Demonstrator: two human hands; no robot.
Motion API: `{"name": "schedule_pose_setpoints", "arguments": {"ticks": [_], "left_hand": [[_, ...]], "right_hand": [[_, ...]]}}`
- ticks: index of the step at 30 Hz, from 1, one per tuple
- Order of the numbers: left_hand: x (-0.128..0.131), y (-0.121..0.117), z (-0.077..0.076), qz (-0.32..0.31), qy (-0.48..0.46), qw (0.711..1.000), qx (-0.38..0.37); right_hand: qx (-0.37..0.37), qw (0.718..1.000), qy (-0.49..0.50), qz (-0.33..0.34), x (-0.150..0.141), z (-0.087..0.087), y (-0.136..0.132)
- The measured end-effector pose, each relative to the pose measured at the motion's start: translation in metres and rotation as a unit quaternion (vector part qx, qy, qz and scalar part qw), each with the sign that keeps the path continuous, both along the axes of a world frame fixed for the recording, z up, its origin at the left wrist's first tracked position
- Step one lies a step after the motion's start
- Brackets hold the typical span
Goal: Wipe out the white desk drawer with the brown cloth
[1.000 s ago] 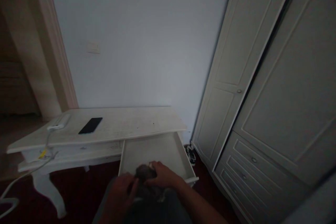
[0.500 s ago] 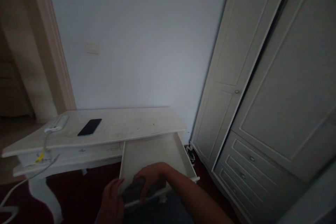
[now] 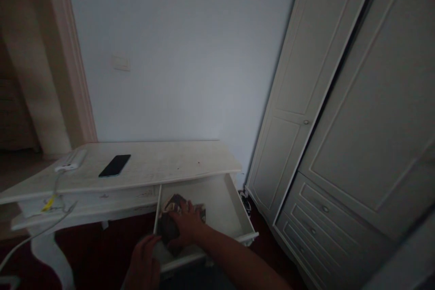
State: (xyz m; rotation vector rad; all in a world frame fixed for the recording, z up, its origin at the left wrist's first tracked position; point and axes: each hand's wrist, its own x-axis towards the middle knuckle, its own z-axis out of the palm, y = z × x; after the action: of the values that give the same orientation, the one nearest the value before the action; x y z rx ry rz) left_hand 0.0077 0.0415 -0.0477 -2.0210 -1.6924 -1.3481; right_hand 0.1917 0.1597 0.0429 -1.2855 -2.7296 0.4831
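A white desk (image 3: 152,163) stands against the wall with its right drawer (image 3: 222,204) pulled out. In the drawer's left part lies a dark folded cloth bundle (image 3: 171,217). My right hand (image 3: 185,226) rests flat on top of the bundle, fingers spread. My left hand (image 3: 144,260) is at the drawer's front left corner, fingers curled by the front edge; whether it grips the edge is unclear in the dim light.
A black phone (image 3: 114,165) and a white power bank (image 3: 71,162) with a cable lie on the desk top. A tall white wardrobe (image 3: 340,145) with lower drawers stands to the right. Shoes (image 3: 246,201) sit on the dark red floor between desk and wardrobe.
The dark bundle has gone from my lap into the drawer. My right hand moved forward with it and now lies flat on it; my left hand stayed at the drawer front.
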Motion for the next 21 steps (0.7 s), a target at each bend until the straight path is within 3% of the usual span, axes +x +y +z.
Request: {"name": "schedule_pose_setpoints", "arguments": {"ticks": [2, 5, 10, 16, 18, 21], "left_hand": [[-0.001, -0.001, 0.004, -0.001, -0.004, 1.000, 0.011], [-0.001, -0.005, 0.012, -0.003, -0.007, 1.000, 0.008], [0.002, -0.009, 0.016, -0.016, -0.028, 0.999, -0.032], [0.007, -0.008, 0.016, 0.020, -0.020, 1.000, 0.004], [0.003, -0.006, 0.013, 0.007, 0.029, 0.999, 0.018], [-0.003, -0.004, 0.009, -0.003, 0.077, 0.997, 0.013]], "right_hand": [[0.050, 0.999, 0.012, 0.013, -0.007, -0.007, 0.000], [0.066, 0.998, 0.006, -0.013, -0.006, 0.002, 0.007], [0.064, 0.984, -0.004, -0.167, 0.040, 0.021, 0.032], [0.050, 0.929, -0.015, -0.368, 0.108, 0.028, 0.047], [0.045, 0.916, -0.009, -0.399, 0.111, 0.030, 0.050], [0.037, 0.906, 0.013, -0.422, 0.093, 0.032, 0.056]]}}
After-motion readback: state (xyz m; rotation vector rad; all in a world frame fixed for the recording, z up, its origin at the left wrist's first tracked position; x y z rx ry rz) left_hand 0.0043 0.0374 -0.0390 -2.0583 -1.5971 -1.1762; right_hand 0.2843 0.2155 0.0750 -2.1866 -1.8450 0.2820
